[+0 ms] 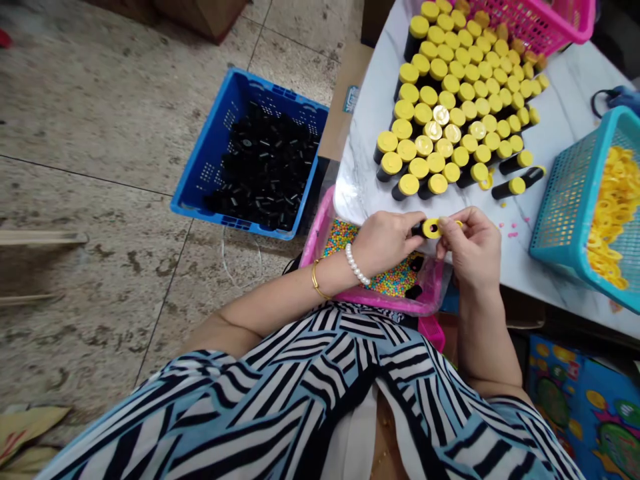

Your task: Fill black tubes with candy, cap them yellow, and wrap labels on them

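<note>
My left hand is closed round a small black tube at the table's front edge. On the tube's end sits a yellow cap with a dark round hole. The fingers of my right hand pinch at the right side of this cap, and a bit of yellow shows by the fingertips. Below my hands is a pink tray with many small coloured beads and a few black pieces. Beyond them stand rows of black tubes with yellow caps; a few capped tubes lie on their sides.
At the right stands a teal basket of yellow caps. A pink basket is at the back of the marble-look table. On the floor at left, a blue crate holds black tubes. Small pink bits lie near my right hand.
</note>
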The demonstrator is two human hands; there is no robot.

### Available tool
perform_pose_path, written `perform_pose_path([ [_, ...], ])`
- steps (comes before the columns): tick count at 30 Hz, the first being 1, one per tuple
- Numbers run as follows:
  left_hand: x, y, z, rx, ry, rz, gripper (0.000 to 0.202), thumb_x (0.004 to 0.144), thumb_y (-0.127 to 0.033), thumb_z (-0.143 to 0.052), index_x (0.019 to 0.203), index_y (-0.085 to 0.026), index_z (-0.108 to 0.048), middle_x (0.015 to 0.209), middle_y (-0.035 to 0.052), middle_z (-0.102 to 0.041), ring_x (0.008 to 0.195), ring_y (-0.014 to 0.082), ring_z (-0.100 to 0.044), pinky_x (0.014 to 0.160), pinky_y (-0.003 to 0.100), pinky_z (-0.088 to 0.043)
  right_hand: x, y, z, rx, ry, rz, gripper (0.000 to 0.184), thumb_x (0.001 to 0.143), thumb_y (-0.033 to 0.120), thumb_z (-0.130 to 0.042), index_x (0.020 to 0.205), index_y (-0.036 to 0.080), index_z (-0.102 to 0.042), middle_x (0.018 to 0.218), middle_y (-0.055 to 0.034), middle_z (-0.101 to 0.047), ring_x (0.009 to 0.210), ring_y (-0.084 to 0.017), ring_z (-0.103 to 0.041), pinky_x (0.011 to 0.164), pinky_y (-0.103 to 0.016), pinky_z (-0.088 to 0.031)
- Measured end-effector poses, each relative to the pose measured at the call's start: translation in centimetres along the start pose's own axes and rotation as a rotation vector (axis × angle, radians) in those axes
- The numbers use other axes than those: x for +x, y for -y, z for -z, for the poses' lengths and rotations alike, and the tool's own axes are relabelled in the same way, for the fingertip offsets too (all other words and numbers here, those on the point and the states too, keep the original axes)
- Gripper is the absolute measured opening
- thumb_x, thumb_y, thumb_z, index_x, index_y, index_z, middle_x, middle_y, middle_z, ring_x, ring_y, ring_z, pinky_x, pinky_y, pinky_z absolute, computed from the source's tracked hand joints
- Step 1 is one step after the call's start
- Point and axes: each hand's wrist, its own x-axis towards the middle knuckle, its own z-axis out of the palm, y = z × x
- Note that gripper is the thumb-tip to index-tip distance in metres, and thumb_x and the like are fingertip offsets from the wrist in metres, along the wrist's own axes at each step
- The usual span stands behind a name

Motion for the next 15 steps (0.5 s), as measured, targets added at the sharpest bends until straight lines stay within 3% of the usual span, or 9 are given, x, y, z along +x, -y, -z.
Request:
perform_pose_path([
  [6, 0.0, -0.1, 0.1, -0.049, 0.007, 0.018, 0.012, 0.095, -0.029, -0.07, 0.097, -0.018, -0.074, 0.071, 0.0001, -0.073, 0.062, 0.0123, -0.064, 0.06, 0.025, -0.043, 0.5, -0.3, 0.0, 0.002, 0.04, -0.036, 0.028, 0.085, 0.042, -0.082, 0.08, 0.026, -0.059, 0.064, 0.0036, -0.07, 0.045, -0.013, -0.063, 0.043, -0.026, -0.051],
  [15, 0.0, 0.0, 0.2, -0.048, 0.004, -0.008, 0.012, 0.097, -0.028, -0.067, 0.098, -0.019, -0.074, 0.069, -0.0005, -0.072, 0.059, 0.0112, -0.063, 0.06, 0.024, -0.043, -0.3, -0.9, -0.2, 0.086, 0.008, -0.028, 0.03, 0.084, 0.042, -0.085, 0.084, 0.026, -0.059, 0.07, 0.0033, -0.073, 0.048, -0.013, -0.066, 0.049, -0.026, -0.057],
])
